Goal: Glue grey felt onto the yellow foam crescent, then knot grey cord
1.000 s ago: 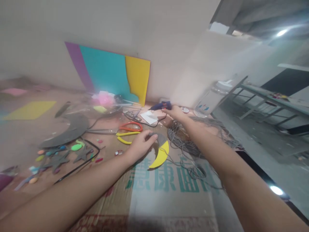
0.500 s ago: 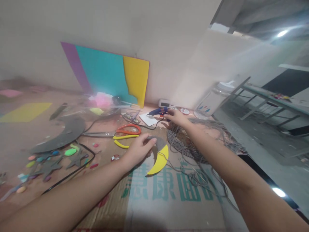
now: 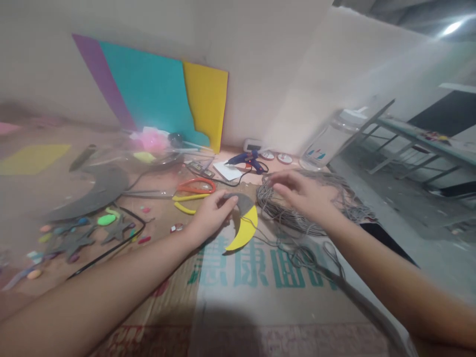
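My left hand (image 3: 213,213) pinches the upper grey end of a crescent moon cut-out (image 3: 247,225), whose lower part is yellow. A grey cord (image 3: 260,235) runs from the moon toward the right. My right hand (image 3: 301,196) hovers over the coil of grey cord (image 3: 273,206), fingers apart and slightly curled, with nothing visible in them. Behind it a blue glue gun (image 3: 243,158) rests with its nozzle over a white card (image 3: 227,171). Left of the moon lie scissors with red handles (image 3: 197,185) and others with yellow handles (image 3: 184,208).
Printed cardboard (image 3: 260,302) covers the tabletop. At left are a large grey crescent (image 3: 100,191), grey stars (image 3: 115,230) and several coloured balls. A coloured board (image 3: 152,89) leans on the wall. A clear bottle (image 3: 323,141) stands at the back right, near the table edge.
My right hand has let go of the glue gun and drawn back toward me, over the cord coil. My left hand still holds the moon. The view has tilted slightly.
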Action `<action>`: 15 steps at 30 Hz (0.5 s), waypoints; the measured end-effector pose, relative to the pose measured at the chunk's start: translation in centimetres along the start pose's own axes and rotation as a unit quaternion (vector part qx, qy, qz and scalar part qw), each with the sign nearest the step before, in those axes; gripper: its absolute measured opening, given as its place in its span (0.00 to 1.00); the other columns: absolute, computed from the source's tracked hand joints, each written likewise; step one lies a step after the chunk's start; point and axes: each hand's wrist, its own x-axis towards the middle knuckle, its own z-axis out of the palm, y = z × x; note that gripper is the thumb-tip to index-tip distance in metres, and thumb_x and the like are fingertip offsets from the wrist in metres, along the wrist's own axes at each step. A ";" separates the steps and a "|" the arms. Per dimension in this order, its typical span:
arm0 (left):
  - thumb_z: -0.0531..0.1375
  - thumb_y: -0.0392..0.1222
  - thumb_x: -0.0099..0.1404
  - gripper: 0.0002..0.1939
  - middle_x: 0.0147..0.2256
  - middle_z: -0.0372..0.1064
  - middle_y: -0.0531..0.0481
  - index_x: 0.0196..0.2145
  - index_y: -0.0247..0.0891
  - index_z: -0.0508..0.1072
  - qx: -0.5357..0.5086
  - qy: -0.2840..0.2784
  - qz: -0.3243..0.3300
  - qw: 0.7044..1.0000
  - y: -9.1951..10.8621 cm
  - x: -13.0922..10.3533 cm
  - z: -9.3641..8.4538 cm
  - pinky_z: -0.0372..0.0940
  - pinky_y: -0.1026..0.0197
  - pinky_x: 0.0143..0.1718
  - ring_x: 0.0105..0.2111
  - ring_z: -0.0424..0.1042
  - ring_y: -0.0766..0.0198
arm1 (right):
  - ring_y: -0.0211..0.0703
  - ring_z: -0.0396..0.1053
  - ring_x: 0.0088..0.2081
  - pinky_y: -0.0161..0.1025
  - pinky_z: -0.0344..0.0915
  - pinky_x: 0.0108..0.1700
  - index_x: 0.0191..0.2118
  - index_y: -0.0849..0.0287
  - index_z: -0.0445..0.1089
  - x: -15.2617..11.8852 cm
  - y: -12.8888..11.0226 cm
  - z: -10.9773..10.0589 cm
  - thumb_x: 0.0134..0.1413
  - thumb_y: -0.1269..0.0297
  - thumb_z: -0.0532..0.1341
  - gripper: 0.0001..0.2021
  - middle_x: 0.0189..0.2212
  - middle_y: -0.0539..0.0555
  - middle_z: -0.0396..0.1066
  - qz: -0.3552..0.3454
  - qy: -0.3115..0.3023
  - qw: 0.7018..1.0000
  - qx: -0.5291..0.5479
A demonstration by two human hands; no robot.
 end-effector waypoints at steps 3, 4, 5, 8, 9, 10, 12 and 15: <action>0.60 0.54 0.63 0.16 0.19 0.61 0.59 0.32 0.38 0.65 0.025 0.014 0.016 0.999 0.5 -0.2 0.0 0.58 0.68 0.19 0.18 0.62 0.70 | 0.47 0.74 0.41 0.44 0.71 0.41 0.51 0.57 0.70 -3.1 -1.2 1.0 0.58 0.55 0.61 0.18 0.44 0.58 0.76 0.035 -0.055 0.996 0.066; 0.59 0.53 0.63 0.15 0.19 0.61 0.58 0.31 0.37 0.65 0.039 0.019 0.023 0.999 0.7 -0.2 0.0 0.58 0.68 0.20 0.18 0.62 0.70 | 0.47 0.75 0.41 0.43 0.71 0.41 0.53 0.57 0.69 -3.6 -1.3 1.4 0.58 0.56 0.61 0.19 0.45 0.59 0.76 0.049 -0.075 0.992 0.090; 0.59 0.53 0.63 0.15 0.19 0.61 0.58 0.31 0.37 0.65 0.054 0.023 0.030 0.998 0.9 -0.3 0.0 0.59 0.68 0.20 0.18 0.62 0.69 | 0.46 0.75 0.41 0.43 0.71 0.41 0.54 0.57 0.68 -3.9 -1.3 1.8 0.58 0.56 0.61 0.20 0.45 0.59 0.76 0.064 -0.096 0.987 0.115; 0.58 0.52 0.64 0.15 0.19 0.61 0.57 0.30 0.37 0.65 0.080 0.033 0.046 0.995 1.2 -0.6 -0.1 0.59 0.67 0.21 0.19 0.62 0.69 | 0.44 0.75 0.38 0.39 0.70 0.38 0.52 0.59 0.69 -3.9 -0.9 3.3 0.58 0.58 0.60 0.18 0.39 0.57 0.78 0.103 -0.164 0.965 0.177; 0.58 0.52 0.64 0.15 0.19 0.61 0.57 0.30 0.37 0.65 0.083 0.037 0.048 0.995 1.3 -0.7 -0.1 0.58 0.67 0.22 0.19 0.62 0.69 | 0.42 0.75 0.34 0.37 0.69 0.35 0.49 0.60 0.71 -3.8 -0.7 3.9 0.58 0.58 0.60 0.16 0.36 0.56 0.78 0.114 -0.188 0.957 0.190; 0.58 0.53 0.63 0.15 0.19 0.61 0.58 0.31 0.37 0.65 0.084 0.039 0.049 0.994 1.3 -0.8 -0.1 0.58 0.67 0.22 0.19 0.61 0.69 | 0.39 0.73 0.30 0.35 0.67 0.31 0.45 0.61 0.72 -3.7 -0.5 4.4 0.58 0.57 0.60 0.14 0.32 0.54 0.77 0.126 -0.208 0.948 0.204; 0.59 0.53 0.63 0.15 0.19 0.61 0.58 0.31 0.37 0.66 0.086 0.042 0.049 0.994 1.2 -0.8 -0.1 0.58 0.67 0.22 0.19 0.61 0.69 | 0.33 0.65 0.21 0.32 0.59 0.23 0.37 0.61 0.71 -3.7 -0.2 5.3 0.57 0.55 0.61 0.13 0.26 0.52 0.74 0.151 -0.229 0.931 0.240; 0.59 0.52 0.63 0.15 0.19 0.61 0.57 0.31 0.37 0.67 0.098 0.016 0.059 0.993 1.2 -0.7 -0.1 0.59 0.67 0.24 0.20 0.62 0.68 | 0.29 0.55 0.16 0.31 0.50 0.20 0.31 0.61 0.68 -4.1 0.1 6.0 0.57 0.52 0.61 0.15 0.22 0.50 0.72 0.166 -0.222 0.920 0.278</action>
